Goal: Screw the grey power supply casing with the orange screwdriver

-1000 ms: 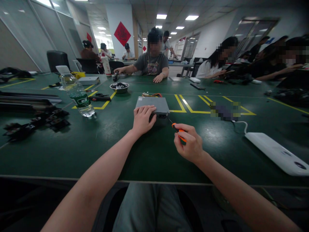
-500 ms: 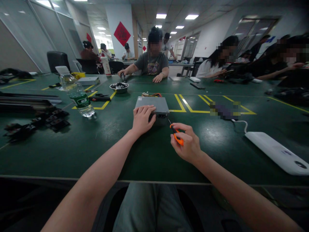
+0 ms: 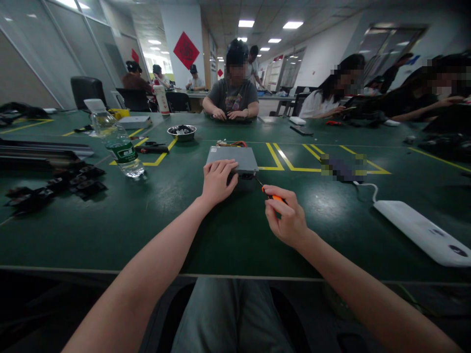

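A flat grey metal box [image 3: 241, 158] lies on the green table, with coloured wires [image 3: 231, 143] at its far edge. My left hand [image 3: 218, 182] rests on its near left part, fingers over the top and thumb at the front side. My right hand [image 3: 285, 213] grips an orange and black screwdriver [image 3: 276, 197] between thumb and fingers. Its thin shaft points up and left to the box's near right corner. Whether the tip touches a screw is too small to tell.
A water bottle [image 3: 123, 149], a metal bowl [image 3: 181, 132] and black pliers [image 3: 154, 147] are on the left. Dark parts [image 3: 73, 184] lie farther left. A white power bank [image 3: 423, 233] with a cable lies right. A person [image 3: 233, 93] sits opposite.
My right hand has shifted slightly right, and the screwdriver handle has turned to a flatter angle. The person opposite has let go of a dark object and brought both hands together.
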### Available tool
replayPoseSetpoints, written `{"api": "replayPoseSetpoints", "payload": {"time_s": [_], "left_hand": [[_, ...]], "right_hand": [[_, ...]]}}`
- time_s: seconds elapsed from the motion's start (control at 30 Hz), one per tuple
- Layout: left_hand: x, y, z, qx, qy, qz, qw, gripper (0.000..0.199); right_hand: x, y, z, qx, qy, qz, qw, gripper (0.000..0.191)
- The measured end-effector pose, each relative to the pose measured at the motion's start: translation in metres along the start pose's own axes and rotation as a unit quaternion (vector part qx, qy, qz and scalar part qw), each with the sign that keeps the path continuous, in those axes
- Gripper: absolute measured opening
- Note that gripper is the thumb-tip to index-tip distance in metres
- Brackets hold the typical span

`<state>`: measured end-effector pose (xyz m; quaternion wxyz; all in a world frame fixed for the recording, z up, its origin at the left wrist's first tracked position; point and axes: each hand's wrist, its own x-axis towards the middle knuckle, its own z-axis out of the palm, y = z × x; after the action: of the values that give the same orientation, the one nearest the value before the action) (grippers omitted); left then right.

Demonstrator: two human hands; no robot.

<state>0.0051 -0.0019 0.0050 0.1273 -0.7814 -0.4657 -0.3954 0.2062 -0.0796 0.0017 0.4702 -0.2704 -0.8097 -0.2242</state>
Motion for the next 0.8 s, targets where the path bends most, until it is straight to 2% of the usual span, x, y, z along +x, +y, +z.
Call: {"api": "replayPoseSetpoints", "payload": {"time_s": [0.17,0.23,0.4,0.6,0.8], "left_hand": [[0.0000,0.0007,-0.0004,-0.004,-0.005,-0.003,1.000,0.027],[-0.0001,0.0007,-0.0003,-0.006,-0.005,-0.005,1.000,0.027],[0.0000,0.0004,0.0001,-0.004,-0.006,-0.005,1.000,0.027],[-0.0001,0.0003,0.0002,-0.003,-0.002,-0.001,1.000,0.027],[-0.0003,0.0003,-0.0003,0.002,-0.007,-0.001,1.000,0.027]], "right_hand": [[-0.0016,0.0004,-0.0016,-0.067,-0.002,-0.021,0.998,0.029],[-0.0026,0.0006,-0.0016,-0.059,-0.004,-0.034,0.998,0.031],[-0.0010,0.0016,-0.0009,-0.021,-0.010,0.002,1.000,0.032],[0.0022,0.0007,-0.0018,-0.077,0.007,-0.045,0.996,0.032],[-0.0003,0.0033,-0.0013,-0.040,0.013,-0.032,0.999,0.034]]}}
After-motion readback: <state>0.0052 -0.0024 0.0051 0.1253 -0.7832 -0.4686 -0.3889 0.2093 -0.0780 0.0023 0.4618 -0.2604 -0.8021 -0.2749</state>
